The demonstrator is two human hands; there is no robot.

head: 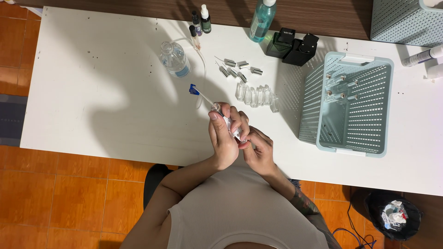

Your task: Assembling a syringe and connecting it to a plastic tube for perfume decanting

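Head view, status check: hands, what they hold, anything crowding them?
Left hand and right hand both closed on a small clear vial. Blue-tipped tube at its top. Empty vials beyond, apart.

Left of your hands (237,138) the worktop (92,92) lies open; ahead stand small glass vials (257,96), and right, a basket (350,103).

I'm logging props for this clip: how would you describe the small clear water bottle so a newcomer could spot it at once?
Start at the white table and look to its far edge, left of the tall teal bottle. There a small clear bottle stands alone, its cap off. Thin tubing curves out of its neck toward the hands, which sets it apart from the dark dropper bottles nearby.
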